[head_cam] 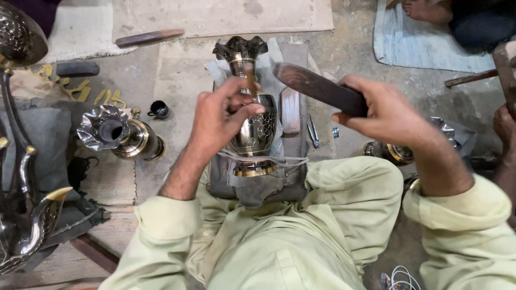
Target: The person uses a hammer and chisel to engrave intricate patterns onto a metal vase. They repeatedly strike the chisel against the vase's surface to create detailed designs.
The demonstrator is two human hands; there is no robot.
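A dark, engraved metal vase (252, 126) with brass bands and a ruffled mouth lies lengthwise on a cloth-padded block (293, 182) in front of my lap, tied down by a white cord. My left hand (219, 119) rests on the vase's neck and body, its fingers pinching a small thin tool against the metal. My right hand (384, 111) is raised to the right and grips one end of a flat dark wooden mallet (317, 86), whose other end hangs above the vase.
A second ruffled vase (118, 135) lies on its side at the left, beside a small black cup (159, 110). Large brass pieces (27, 215) fill the left edge. Small tweezers (313, 131) lie beside the block. Another person's arm (505, 134) shows at right.
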